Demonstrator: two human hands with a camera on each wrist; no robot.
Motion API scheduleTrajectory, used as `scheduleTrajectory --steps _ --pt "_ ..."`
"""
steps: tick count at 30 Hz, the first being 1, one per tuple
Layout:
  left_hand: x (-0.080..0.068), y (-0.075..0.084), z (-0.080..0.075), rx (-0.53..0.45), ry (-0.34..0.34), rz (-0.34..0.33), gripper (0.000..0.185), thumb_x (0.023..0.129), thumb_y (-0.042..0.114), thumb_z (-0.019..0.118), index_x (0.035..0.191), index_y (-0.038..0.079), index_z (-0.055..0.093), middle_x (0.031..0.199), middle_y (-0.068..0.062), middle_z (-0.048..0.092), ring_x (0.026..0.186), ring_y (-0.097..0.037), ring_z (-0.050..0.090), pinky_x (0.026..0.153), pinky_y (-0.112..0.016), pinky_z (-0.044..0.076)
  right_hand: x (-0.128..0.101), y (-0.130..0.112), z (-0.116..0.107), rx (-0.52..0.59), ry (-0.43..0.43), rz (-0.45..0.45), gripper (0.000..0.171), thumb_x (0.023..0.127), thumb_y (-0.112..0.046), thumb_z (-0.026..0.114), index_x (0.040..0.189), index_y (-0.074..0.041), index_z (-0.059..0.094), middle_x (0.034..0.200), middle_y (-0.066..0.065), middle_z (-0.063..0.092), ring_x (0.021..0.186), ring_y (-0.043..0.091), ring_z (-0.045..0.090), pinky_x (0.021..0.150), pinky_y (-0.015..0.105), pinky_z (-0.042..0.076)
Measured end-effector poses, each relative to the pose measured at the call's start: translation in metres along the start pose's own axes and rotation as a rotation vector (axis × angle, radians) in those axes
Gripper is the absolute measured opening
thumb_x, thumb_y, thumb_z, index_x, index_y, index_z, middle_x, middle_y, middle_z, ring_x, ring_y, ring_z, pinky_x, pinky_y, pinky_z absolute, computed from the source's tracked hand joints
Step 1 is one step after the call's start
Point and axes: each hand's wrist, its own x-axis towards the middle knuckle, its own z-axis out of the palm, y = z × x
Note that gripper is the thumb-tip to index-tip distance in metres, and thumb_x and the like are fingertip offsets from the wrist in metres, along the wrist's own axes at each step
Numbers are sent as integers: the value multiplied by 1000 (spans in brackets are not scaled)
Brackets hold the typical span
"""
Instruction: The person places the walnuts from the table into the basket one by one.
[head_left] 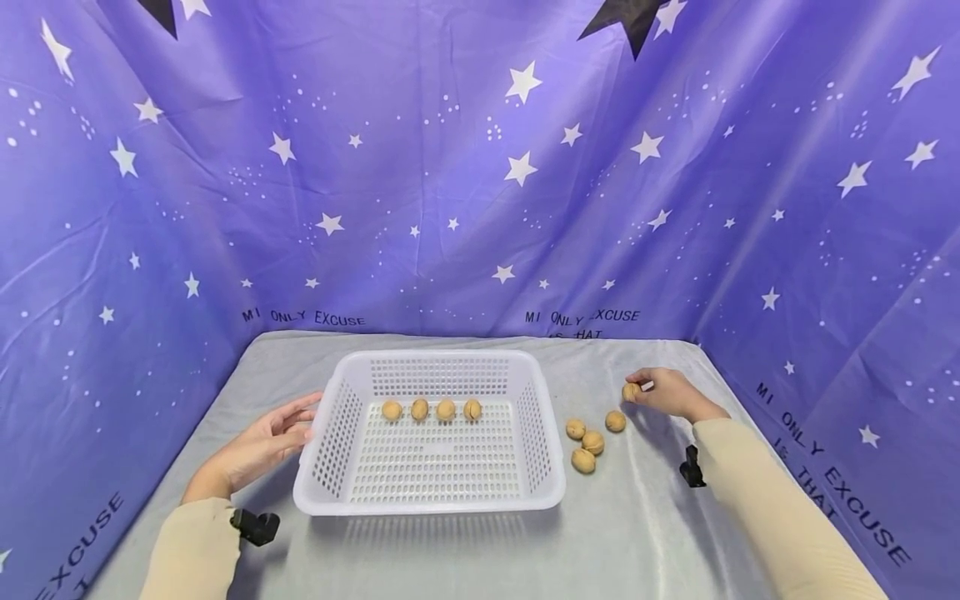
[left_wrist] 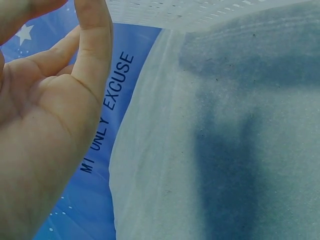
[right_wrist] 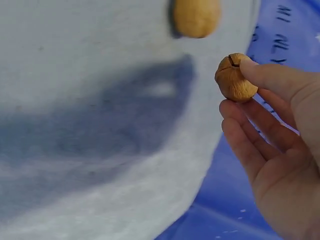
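The right hand (head_left: 671, 393) pinches a walnut (head_left: 632, 391) between thumb and fingertips, with the other fingers loosely extended below it; in the right wrist view the walnut (right_wrist: 235, 78) is just above the grey cloth (right_wrist: 100, 100) with a crack visible in its shell, and a second nut (right_wrist: 196, 17) lies beyond it. The left hand (head_left: 262, 442) is spread and relaxed, fingertips touching or nearly touching the left wall of the white basket (head_left: 330, 433); contact cannot be confirmed. The left wrist view shows the open palm (left_wrist: 45, 125) above the cloth, holding nothing. Judged step: pickup of a loose nut, with the basket steadied by the left hand. A transfer would call for lifting the pinched walnut clear of the cloth, carrying it leftward over the near basket wall, and setting it down beside the row already inside without disturbing that row. Four nuts (head_left: 431, 409) stand in a line in the basket, between the two hands. Four loose nuts (head_left: 592, 442) lie on the cloth between the basket and the right hand. Legible text: the purple star-print backdrop (head_left: 480, 167) carries "MI ONLY EXCUSE" in several places, once with "THAT" partly visible beneath; the left wrist view repeats "MI ONLY EXCUSE" (left_wrist: 107, 115). No brand marks are visible on the basket.
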Motion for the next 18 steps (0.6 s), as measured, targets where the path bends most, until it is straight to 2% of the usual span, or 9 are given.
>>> scheduleTrajectory --steps 9,18 --pt "-3 -2 -1 -4 -7 5 66 102 -1 51 158 -3 15 142 -23 41 120 -18 58 98 -31 49 13 -30 -17 -2 62 -108 33 90 -8 71 120 6 68 116 25 68 95 38 70 83 51 56" --pt "-2 -1 1 -57 -63 53 63 103 -5 46 157 -4 14 142 -27 42 122 -21 57 100 -33 49 30 -81 -28 -30 75 -186 32 93 -10 69 121 4 68 121 22 66 100 35 69 84 47 57"
